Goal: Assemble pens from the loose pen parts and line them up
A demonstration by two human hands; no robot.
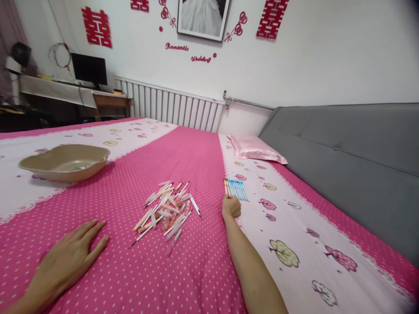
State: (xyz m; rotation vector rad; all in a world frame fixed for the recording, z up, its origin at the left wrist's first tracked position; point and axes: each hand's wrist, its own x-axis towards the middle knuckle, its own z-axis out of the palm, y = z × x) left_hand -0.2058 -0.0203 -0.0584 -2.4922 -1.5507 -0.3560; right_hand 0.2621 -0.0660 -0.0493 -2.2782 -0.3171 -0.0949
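My left hand (70, 253) lies flat on the pink dotted bedspread with its fingers stretched out, holding nothing. Farther right, my right hand (231, 206) is closed around the near end of an orange pen (225, 185), at the edge of a neat row. Several blue pens (238, 189) lie side by side in that row, just right of the orange one. Between my hands sits a loose pile of pen parts (166, 209): thin white refills with dark tips, pale pink and frosted pieces, and orange barrels. My right fingertips are mostly hidden.
A beige plastic basin (67, 163) stands on the bed at the left, with something small and unclear inside. A pink pillow (257, 148) lies near the grey headboard (343, 161). Beyond the bed are a radiator (173, 104) and a desk with a monitor (89, 69).
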